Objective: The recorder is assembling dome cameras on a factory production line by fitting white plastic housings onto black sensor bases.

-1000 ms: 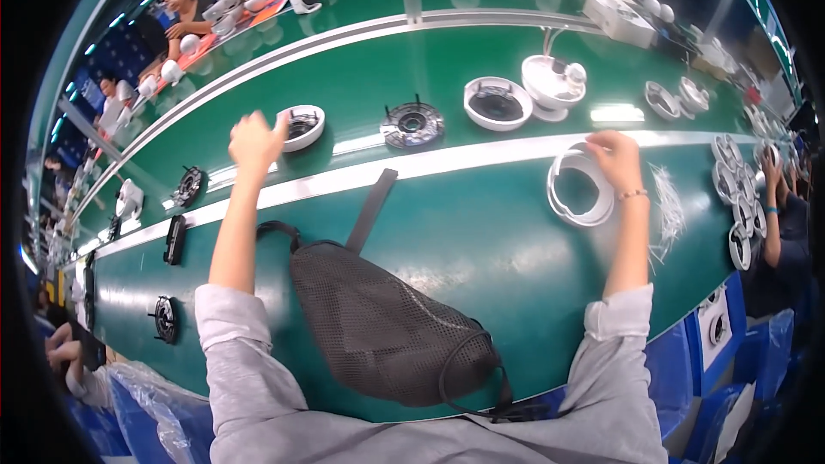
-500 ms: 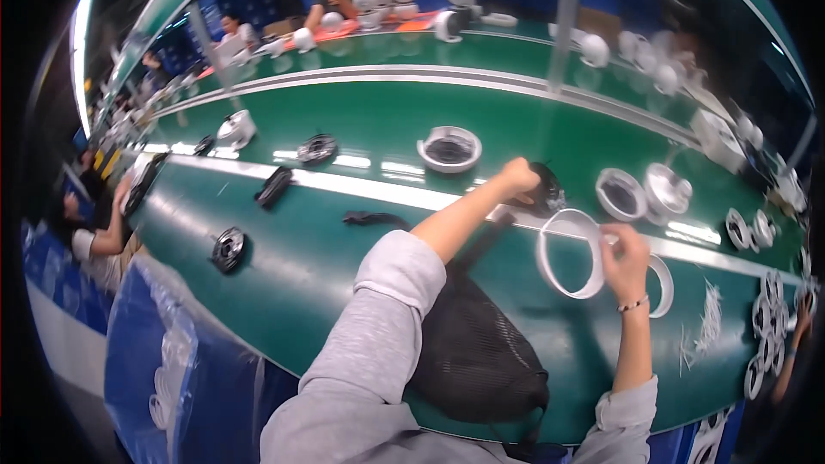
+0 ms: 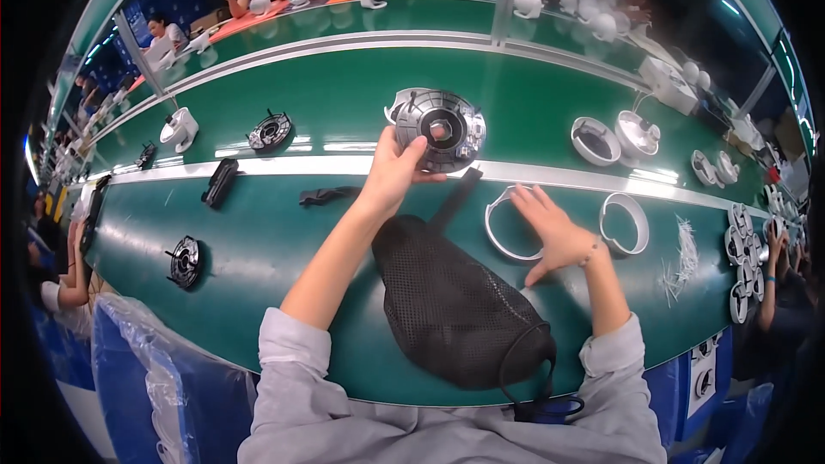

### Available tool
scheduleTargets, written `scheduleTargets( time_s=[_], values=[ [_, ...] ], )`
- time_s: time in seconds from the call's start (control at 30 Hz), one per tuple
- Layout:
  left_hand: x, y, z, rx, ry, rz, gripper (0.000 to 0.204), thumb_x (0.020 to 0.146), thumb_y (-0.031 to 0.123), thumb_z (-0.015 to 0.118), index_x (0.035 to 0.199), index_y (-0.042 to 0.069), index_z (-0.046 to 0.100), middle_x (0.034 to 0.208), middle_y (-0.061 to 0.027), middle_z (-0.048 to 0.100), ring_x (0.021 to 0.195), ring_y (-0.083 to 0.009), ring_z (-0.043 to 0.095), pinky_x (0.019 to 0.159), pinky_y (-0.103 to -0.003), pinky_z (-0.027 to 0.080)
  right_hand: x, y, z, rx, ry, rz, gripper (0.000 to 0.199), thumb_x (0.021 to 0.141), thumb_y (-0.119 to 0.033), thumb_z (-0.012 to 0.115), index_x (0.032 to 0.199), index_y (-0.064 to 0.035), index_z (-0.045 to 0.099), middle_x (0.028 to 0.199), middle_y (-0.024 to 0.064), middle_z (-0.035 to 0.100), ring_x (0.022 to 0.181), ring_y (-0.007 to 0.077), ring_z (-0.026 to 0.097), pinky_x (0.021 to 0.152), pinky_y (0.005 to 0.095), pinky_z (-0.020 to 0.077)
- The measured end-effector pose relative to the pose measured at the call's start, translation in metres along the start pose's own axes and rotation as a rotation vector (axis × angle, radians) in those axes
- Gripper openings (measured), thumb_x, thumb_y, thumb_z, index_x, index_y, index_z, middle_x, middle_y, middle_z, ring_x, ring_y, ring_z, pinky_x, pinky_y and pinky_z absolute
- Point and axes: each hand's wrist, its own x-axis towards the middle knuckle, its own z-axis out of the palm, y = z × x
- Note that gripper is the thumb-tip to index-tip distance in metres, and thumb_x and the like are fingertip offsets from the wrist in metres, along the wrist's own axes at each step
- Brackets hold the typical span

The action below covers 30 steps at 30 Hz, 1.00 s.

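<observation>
My left hand (image 3: 397, 167) grips a round grey-and-black module (image 3: 415, 148) with an open centre, raised over the metal strip along the bench. Partly hidden behind the module is a white round shell (image 3: 400, 103). On the green bench lies a white plastic ring (image 3: 489, 225). My right hand (image 3: 554, 232) is over its right side with fingers spread; whether the fingertips touch the rim I cannot tell. To the right of that hand, a second white ring (image 3: 608, 228) lies apart. A black mesh bag (image 3: 451, 301) with a strap and cord rests between my forearms.
White bowl-shaped shells (image 3: 595, 142) and a black round part (image 3: 271, 131) sit on the far green belt. Another black round part (image 3: 185, 261) and a black block (image 3: 220, 182) are at left. White strips (image 3: 685, 258) and stacked rings (image 3: 741, 262) are at right. Co-workers sit around.
My left hand has lifted the round module and brought it nearer. The ring that my right hand held is down on the bench, with those fingers spread. The view has turned slightly right.
</observation>
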Motion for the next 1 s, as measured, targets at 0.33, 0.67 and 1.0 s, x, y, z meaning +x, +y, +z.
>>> scheduleTargets(
  time_s=[0.33,0.67,1.0],
  values=[
    [-0.017,0.013,0.014,-0.051,-0.142,0.086,0.03,0.086,0.006,0.039,0.111,0.002,0.024,0.104,-0.0155,0.047,0.082,-0.0219,0.058,0.06,-0.033,0.055,0.016,-0.008,0.001,-0.048,0.085,0.035,0.108,0.043,-0.041,0.078,0.129,-0.0043,0.023,0.13,0.0222,0.023,0.121,0.0369,0.021,0.098,0.0424,0.0215],
    [-0.017,-0.01,0.026,0.048,-0.085,0.072,0.031,0.085,0.003,0.038,0.112,0.002,0.022,0.107,-0.0148,0.046,0.084,-0.0212,0.058,0.061,-0.032,0.055,-0.005,-0.008,-0.054,0.323,0.805,-0.164,0.12,0.039,-0.034,0.081,0.132,-0.0022,0.014,0.128,0.0186,0.03,0.12,0.0283,0.029,0.097,0.0372,0.0267],
    [-0.033,-0.036,0.043,-0.077,-0.375,0.135,0.063,0.072,-0.005,0.047,0.127,0.007,0.019,0.122,-0.0126,0.035,0.112,-0.0252,0.039,0.089,-0.039,0.039,0.023,-0.039,-0.038,0.265,0.871,-0.181,0.12,0.039,-0.036,0.082,0.131,0.0003,0.014,0.126,0.0201,0.028,0.117,0.0292,0.031,0.097,0.0353,0.0264]
  ],
)
